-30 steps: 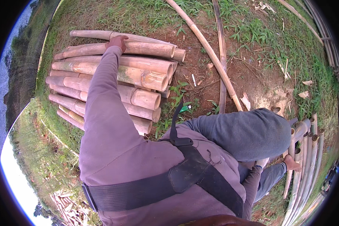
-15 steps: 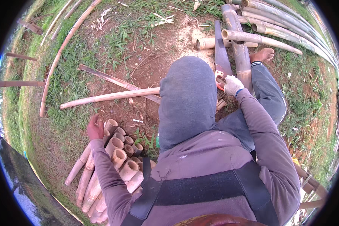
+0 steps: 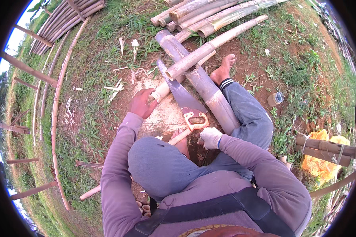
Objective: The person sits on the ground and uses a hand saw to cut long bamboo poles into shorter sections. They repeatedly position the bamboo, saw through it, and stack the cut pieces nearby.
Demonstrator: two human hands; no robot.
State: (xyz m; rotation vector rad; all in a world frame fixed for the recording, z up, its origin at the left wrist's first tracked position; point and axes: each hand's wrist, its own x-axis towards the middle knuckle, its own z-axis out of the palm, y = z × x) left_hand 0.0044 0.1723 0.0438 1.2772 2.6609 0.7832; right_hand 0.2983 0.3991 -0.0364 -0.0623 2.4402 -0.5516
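My left hand [image 3: 141, 103] is at the near end of a pale bamboo pole [image 3: 163, 90], thumb and fingers on either side of that end. This pole passes under another bamboo pole [image 3: 209, 52] and across a thick bamboo log [image 3: 211, 93]. A handsaw [image 3: 181, 94] lies aslant against the log, its wooden handle toward me. Just beside the handle, apart from it, is my right hand [image 3: 211, 137] in a white glove. Its fingers are curled, and their inner side is hidden. The tip of a thin stick [image 3: 181, 136] reaches the saw handle.
Several long bamboo poles [image 3: 225, 15] are piled beyond the log. My bare foot [image 3: 224, 69] rests beside it. To the right are a jar [image 3: 275, 98] and an orange net bag [image 3: 322, 154]. Cut bamboo pieces [image 3: 146, 208] show partly beside my body. Sawdust [image 3: 146, 128] covers the ground.
My left hand has moved from beside the cut bamboo pieces to the pole's end. My right hand has let go of the saw handle. The view has shifted to the right.
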